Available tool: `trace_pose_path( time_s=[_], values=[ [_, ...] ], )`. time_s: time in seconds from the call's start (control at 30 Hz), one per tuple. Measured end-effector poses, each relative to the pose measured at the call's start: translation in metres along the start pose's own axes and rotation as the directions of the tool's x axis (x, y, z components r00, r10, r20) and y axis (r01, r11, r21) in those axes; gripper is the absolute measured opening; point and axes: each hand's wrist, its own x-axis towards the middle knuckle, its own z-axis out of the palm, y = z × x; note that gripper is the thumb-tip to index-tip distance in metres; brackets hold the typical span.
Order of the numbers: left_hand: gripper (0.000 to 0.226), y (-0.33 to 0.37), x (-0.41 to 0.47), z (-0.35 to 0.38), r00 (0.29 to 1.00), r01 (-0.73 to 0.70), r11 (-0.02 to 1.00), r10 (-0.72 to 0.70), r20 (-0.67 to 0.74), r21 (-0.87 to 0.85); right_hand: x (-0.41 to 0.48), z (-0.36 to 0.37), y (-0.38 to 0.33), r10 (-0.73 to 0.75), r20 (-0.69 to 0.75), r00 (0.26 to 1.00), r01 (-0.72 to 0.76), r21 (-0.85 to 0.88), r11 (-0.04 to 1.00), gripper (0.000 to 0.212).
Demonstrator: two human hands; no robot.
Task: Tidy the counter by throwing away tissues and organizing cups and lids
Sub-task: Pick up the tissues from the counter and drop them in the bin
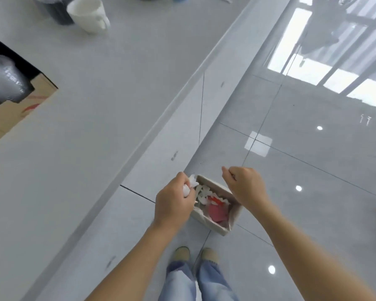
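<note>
left hand (175, 203) clutching tissue (190, 184), over bin (234, 216)

likely an office pantry: pale counter (85, 109) with a white mug (87, 14), glossy tiled floor (302, 170), tall windows reflected.

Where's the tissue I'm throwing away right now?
In the head view, the crumpled tissue is clutched in your left hand, low in the middle, right over the near left end of the bin on the floor by the counter.
</note>
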Motion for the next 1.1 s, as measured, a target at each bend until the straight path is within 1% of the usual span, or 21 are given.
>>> trace_pose_path(
  time_s=[0.07,0.17,0.3,0.4,0.43,0.5,0.57,0.6,0.63,0.67,0.73,0.8,0.9,1.1],
  values=[
    [0.026,-0.008,0.013,0.025,0.999,0.013,1.0,-0.014,0.04,0.004,0.001,0.017,0.027,0.058,0.021,0.998,-0.058,-0.015,0.998,0.057],
    [0.025,-0.037,0.036,0.076,0.995,0.022,0.999,-0.024,0.095,0.023,0.002,0.062,0.073,0.149,0.046,0.988,-0.147,-0.039,0.988,0.056],
    [0.021,-0.104,0.062,0.173,0.989,0.021,0.998,-0.03,0.147,0.062,0.011,0.154,0.143,0.257,0.025,0.966,-0.257,-0.017,0.966,0.055],
    [0.02,-0.177,0.079,0.259,0.978,0.009,0.993,-0.033,0.206,0.118,0.021,0.245,0.2,0.294,0.011,0.956,-0.294,-0.042,0.955,0.056],
    [0.021,-0.207,0.083,0.291,0.972,-0.008,0.989,-0.028,0.235,0.151,0.023,0.283,0.221,0.289,-0.02,0.957,-0.289,-0.053,0.956,0.055],
    [0.02,-0.252,0.092,0.336,0.959,-0.033,0.98,-0.024,0.282,0.194,0.028,0.335,0.25,0.265,-0.07,0.962,-0.27,-0.073,0.96,0.049],
    [0.018,-0.296,0.098,0.38,0.946,-0.087,0.965,0.002,0.324,0.248,0.032,0.391,0.281,0.258,-0.106,0.96,-0.27,-0.12,0.955,0.043],
    [0.019,-0.314,0.102,0.395,0.934,-0.149,0.949,0.043,0.354,0.278,0.034,0.406,0.291,0.249,-0.08,0.965,-0.258,-0.145,0.955,0.04],
    [0.026,-0.33,0.104,0.408,0.918,-0.196,0.933,0.065,0.391,0.303,0.035,0.421,0.3,0.251,-0.038,0.967,-0.254,-0.166,0.953,0.036],
    [0.039,-0.344,0.104,0.418,0.901,-0.221,0.923,0.07,0.428,0.314,0.035,0.432,0.307,0.262,0.024,0.965,-0.255,-0.172,0.952,0.034],
    [0.064,-0.357,0.103,0.424,0.877,-0.233,0.926,0.068,0.476,0.296,0.034,0.437,0.315,0.288,0.123,0.95,-0.262,-0.188,0.946,0.051],
    [0.072,-0.35,0.1,0.411,0.878,-0.237,0.923,0.071,0.473,0.302,0.032,0.422,0.31,0.297,0.138,0.945,-0.271,-0.182,0.945,0.066],
    [0.073,-0.318,0.095,0.377,0.883,-0.261,0.914,0.096,0.458,0.312,0.027,0.384,0.285,0.263,0.141,0.955,-0.233,-0.198,0.952,0.078],
    [0.072,-0.221,0.083,0.28,0.912,-0.269,0.922,0.15,0.382,0.279,0.02,0.274,0.206,0.17,0.07,0.983,-0.154,-0.197,0.968,0.078]
  ],
)
